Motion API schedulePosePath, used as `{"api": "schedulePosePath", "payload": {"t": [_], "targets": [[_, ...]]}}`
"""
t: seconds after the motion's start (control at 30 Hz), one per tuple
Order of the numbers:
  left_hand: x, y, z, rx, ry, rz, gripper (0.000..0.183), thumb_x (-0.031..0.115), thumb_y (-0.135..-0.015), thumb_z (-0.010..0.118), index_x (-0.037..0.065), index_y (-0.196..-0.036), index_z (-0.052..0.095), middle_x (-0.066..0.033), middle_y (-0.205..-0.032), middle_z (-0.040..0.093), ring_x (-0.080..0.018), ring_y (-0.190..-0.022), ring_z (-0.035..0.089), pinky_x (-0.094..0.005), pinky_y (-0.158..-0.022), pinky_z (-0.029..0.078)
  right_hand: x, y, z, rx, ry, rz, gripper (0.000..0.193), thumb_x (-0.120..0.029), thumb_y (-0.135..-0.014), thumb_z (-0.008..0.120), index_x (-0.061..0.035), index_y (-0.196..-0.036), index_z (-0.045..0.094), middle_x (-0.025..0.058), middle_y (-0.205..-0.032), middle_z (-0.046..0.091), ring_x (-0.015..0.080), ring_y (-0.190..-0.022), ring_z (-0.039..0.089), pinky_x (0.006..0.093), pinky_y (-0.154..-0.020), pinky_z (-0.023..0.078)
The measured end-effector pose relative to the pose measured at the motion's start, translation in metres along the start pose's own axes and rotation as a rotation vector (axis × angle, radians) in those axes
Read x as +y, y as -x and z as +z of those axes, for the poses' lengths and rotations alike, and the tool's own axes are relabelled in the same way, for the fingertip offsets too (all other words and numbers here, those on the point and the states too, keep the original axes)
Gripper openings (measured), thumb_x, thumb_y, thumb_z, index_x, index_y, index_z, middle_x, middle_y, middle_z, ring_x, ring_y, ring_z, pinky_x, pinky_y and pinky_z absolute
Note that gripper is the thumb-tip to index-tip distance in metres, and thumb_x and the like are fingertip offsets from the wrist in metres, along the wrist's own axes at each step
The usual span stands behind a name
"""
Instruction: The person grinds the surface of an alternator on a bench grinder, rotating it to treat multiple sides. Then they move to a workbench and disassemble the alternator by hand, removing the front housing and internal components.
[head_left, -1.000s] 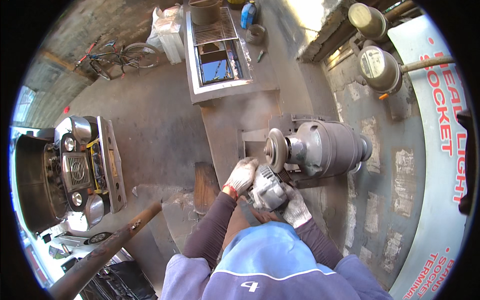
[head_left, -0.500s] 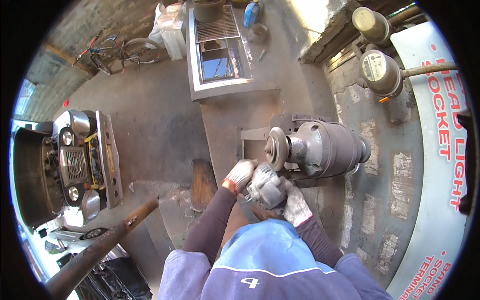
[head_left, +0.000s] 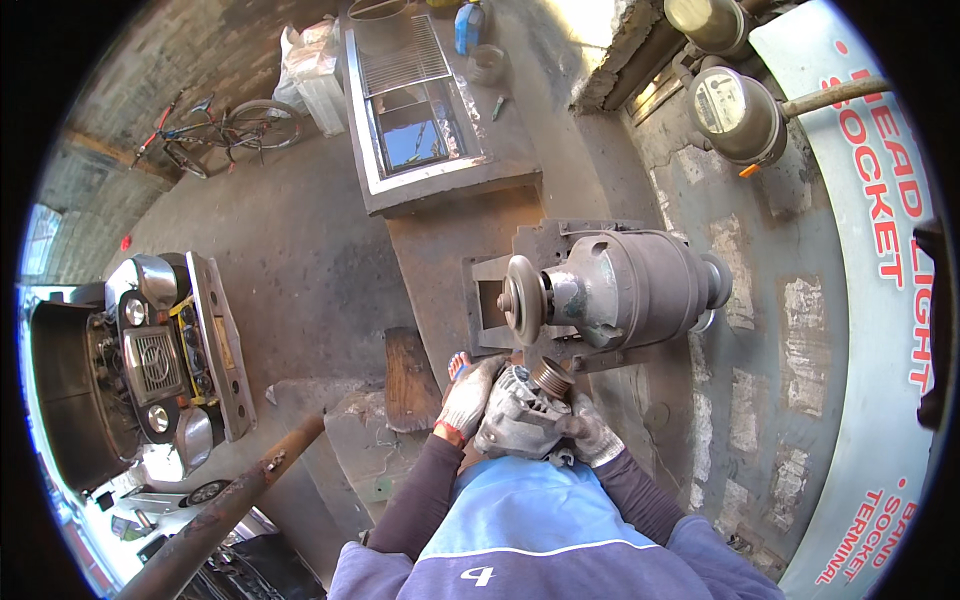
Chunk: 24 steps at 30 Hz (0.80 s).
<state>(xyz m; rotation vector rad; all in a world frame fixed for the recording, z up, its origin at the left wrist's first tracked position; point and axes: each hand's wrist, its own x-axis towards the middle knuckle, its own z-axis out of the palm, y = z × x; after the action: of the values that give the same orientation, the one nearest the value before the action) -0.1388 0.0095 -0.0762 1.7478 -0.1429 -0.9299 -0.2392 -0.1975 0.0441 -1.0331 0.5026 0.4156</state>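
A grey metal alternator with a ribbed pulley is held in front of my body, between both hands. My left hand, in a dirty white knit glove, grips its left side. On its right side my right hand, gloved alike, is closed on the housing near the pulley. Just beyond it stands a large grey bench motor with a round wheel on its shaft. The alternator's pulley points up toward that motor, apart from the wheel. Fingertips of both hands are partly hidden.
A rusty pole slants in at lower left, near a wooden board. The dark wall with round meters and a white sign stands on the right. Further off are a parked vehicle, a bicycle and a white-framed panel.
The alternator has come back from the bench wheel toward my body and turned, so its pulley now shows. Both hands moved with it and still hold it. The view has shifted slightly.
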Motion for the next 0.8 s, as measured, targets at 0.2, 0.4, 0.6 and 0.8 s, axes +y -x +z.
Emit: {"api": "schedulePosePath", "payload": {"t": [0.2, 0.4, 0.6, 0.8], "targets": [[0.112, 0.061, -0.046, -0.269, 0.633, -0.102, 0.061, 0.035, -0.114, 0.049, -0.005, -0.160, 0.046, -0.0164, -0.162, 0.052, -0.0261, -0.153, 0.042, -0.0360, -0.126, 0.032, 0.001, -0.002, 0.004, 0.015, -0.041, -0.034, 0.120, -0.062, -0.072, 0.092, 0.0001, -0.159, 0.039, 0.0129, -0.148, 0.056, 0.0238, -0.136, 0.056, 0.0376, -0.115, 0.048], [0.124, 0.059, -0.059, -0.318, 0.599, -0.122, 0.069, 0.038, -0.113, 0.052, -0.003, -0.166, 0.035, -0.0170, -0.168, 0.043, -0.0250, -0.154, 0.040, -0.0359, -0.128, 0.029, -0.006, -0.007, 0.011, 0.058, -0.048, -0.014, 0.109, -0.056, -0.076, 0.092, 0.0002, -0.156, 0.042, 0.0117, -0.144, 0.059, 0.0227, -0.127, 0.062, 0.0360, -0.106, 0.054], [0.084, 0.022, -0.053, -0.169, 0.335, 0.154, 0.029, 0.016, -0.105, 0.061, -0.005, -0.122, 0.071, -0.0052, -0.112, 0.072, -0.0139, -0.103, 0.067, -0.0321, -0.091, 0.055, -0.017, -0.021, 0.017, 0.184, -0.021, -0.081, 0.095, -0.051, -0.081, 0.091, 0.0033, -0.147, 0.051, 0.0113, -0.135, 0.064, 0.0204, -0.119, 0.065, 0.0340, -0.099, 0.057], [0.067, 0.006, -0.042, 0.022, -0.125, 0.604, 0.026, -0.003, -0.081, 0.075, -0.005, -0.106, 0.071, -0.0201, -0.095, 0.073, -0.0289, -0.091, 0.073, -0.0366, -0.086, 0.058, -0.030, -0.020, 0.019, 0.249, 0.036, -0.026, 0.088, -0.045, -0.083, 0.091, 0.0060, -0.145, 0.054, 0.0127, -0.132, 0.068, 0.0230, -0.117, 0.067, 0.0359, -0.100, 0.057]]}}
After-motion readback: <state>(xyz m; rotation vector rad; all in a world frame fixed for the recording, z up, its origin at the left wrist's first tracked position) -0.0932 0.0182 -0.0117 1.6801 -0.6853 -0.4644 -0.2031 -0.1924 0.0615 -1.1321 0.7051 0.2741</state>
